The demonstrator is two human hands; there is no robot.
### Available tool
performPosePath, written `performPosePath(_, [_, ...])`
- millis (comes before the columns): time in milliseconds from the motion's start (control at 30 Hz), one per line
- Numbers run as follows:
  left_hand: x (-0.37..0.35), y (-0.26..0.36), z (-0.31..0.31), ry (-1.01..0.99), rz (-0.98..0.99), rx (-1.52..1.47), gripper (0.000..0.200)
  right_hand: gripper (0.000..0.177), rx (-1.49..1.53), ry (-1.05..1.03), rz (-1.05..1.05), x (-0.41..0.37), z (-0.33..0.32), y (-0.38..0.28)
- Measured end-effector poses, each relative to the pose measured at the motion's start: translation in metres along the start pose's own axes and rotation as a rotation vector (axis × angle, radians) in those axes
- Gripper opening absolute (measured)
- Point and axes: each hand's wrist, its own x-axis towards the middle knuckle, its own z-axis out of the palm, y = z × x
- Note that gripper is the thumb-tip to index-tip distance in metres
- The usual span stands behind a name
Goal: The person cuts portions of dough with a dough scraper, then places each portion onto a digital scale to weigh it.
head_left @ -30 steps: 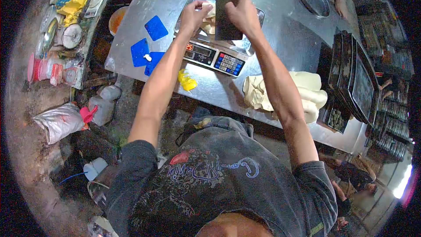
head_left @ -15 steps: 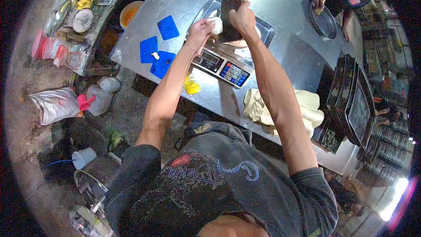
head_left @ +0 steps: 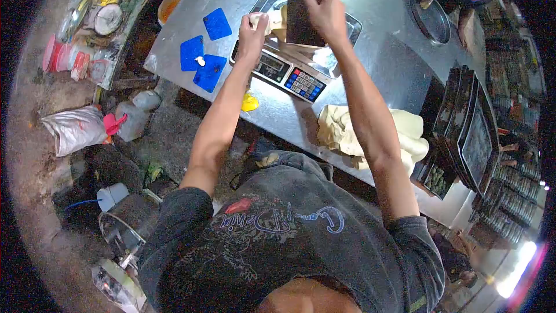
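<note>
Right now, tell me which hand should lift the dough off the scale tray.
Probably left. The left hand touches the dough in the scale tray; the right hand is occupied gripping the dark scraper.

Left hand [head_left: 253, 30] lowered dough [head_left: 273, 18], scraper [head_left: 306, 6] raised

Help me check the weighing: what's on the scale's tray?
Pale dough lies on the steel tray, touched by the left hand. The right hand holds a dark scraper upright over it, hiding the tray's middle and any dough there.
</note>
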Motion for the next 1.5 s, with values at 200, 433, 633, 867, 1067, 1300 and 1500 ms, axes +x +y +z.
performPosePath(200, [-0.01,0.053,0.006,-0.132,0.3,0.17,0.028,0.047,-0.196,-0.165,0.148,-0.028,0.052,-0.001])
performPosePath(433, [-0.075,0.197,0.012,-0.219,1.03,-0.048,0.018,0.063,0.294,-0.188,-0.014,0.004,0.083,0.081])
performPosePath(633, [-0.163,0.078,-0.032,-0.168,0.121,-0.102,0.025,0.051,0.486,-0.052,0.24,-0.106,-0.105,0.068])
performPosePath(867, [-0.302,-0.004,0.026,-0.473,-0.093,0.071,0.038,0.05,0.17,0.191,0.529,-0.306,-0.26,0.21])
performPosePath(1067, [-0.313,-0.021,0.135,-0.577,0.587,0.562,0.05,0.053,0.183,0.495,0.55,-0.391,-0.309,0.23])
performPosePath(1300, [-0.337,-0.069,0.17,-0.569,0.534,0.904,0.074,0.056,0.439,0.502,0.617,-0.392,-0.292,0.198])
performPosePath(1500, [-0.323,-0.072,0.141,-0.511,0.572,0.586,0.067,0.049,0.382,0.335,0.519,-0.356,-0.261,0.234])
